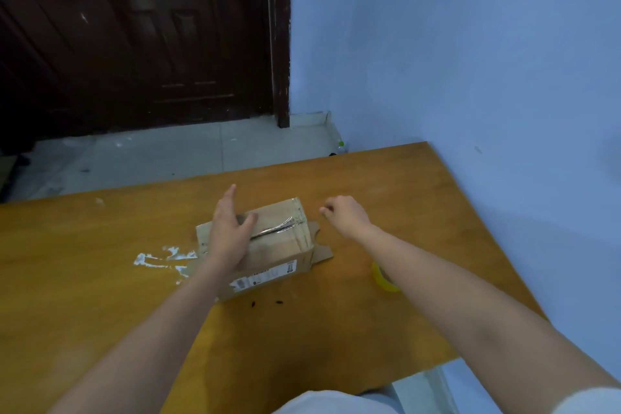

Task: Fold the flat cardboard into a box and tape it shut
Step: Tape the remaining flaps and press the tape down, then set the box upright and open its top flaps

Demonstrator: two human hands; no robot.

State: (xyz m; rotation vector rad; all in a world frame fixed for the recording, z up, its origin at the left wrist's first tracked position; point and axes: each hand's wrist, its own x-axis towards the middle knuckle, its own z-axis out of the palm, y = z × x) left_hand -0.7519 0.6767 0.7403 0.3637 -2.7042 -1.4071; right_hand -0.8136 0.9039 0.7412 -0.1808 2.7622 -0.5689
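Cardboard box [268, 245] stands folded near the middle of the wooden table [100, 279], a little toward the far edge. Top flaps are down and meet along a centre seam. A strip of clear tape [279, 228] shines along the right half of that seam and seems to wrap over the far right corner. The left half of the seam is under the hand, so its taping cannot be told. At the box's right end, loose flaps [319, 250] splay out onto the tabletop, unfolded and untaped. A printed label [265, 277] sits on the near side.

Left hand [230, 232] lies flat on the left part of the top, fingers spread wide, pressing rather than gripping. Right hand [346, 213] hovers just right of the box, clear of it, fingers loosely curled, holding nothing visible.

Yellowish tape roll [383, 277] rests on the table near the right edge, partly hidden behind the right forearm. White smears [161, 259] mark the tabletop left of the box.

Judgement: shape made, top seam at least partly sealed. Right end is left to close and tape. The underside is not visible.
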